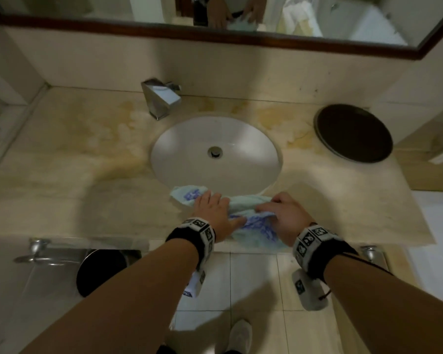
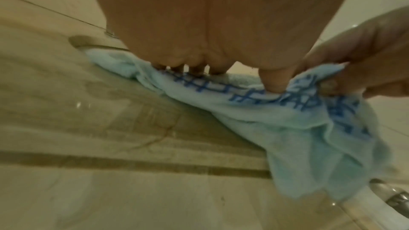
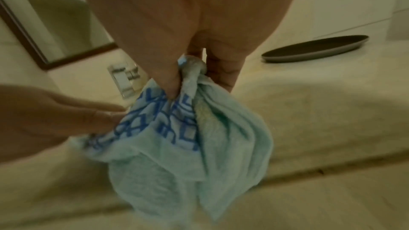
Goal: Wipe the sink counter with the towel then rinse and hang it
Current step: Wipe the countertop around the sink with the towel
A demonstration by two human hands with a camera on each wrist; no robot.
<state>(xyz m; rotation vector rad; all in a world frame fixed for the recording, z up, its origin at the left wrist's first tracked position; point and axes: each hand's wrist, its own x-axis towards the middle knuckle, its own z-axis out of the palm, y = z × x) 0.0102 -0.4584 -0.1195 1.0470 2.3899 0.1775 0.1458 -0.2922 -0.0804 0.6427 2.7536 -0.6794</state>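
Note:
A light blue towel [image 1: 243, 203] with a darker blue pattern lies bunched on the beige counter [image 1: 87, 154], between the front rim of the white sink [image 1: 241, 139] and the counter's front edge. Part of it hangs over that edge. My left hand [image 1: 211, 208] presses down on the towel's left part, fingers spread over it and thumb pointing right. In the left wrist view the fingertips and thumb rest on the towel [image 2: 287, 128]. My right hand [image 1: 284, 213] grips the right part; the right wrist view shows thumb and fingers pinching a gathered fold of towel [image 3: 177, 155].
A chrome faucet [image 1: 161, 98] stands behind the sink to the left. A dark round tray [image 1: 353, 132] lies on the counter's right end. The mirror [image 1: 113, 6] runs above. Under the counter are a metal bar [image 1: 36, 254] and a black bin [image 1: 97, 272].

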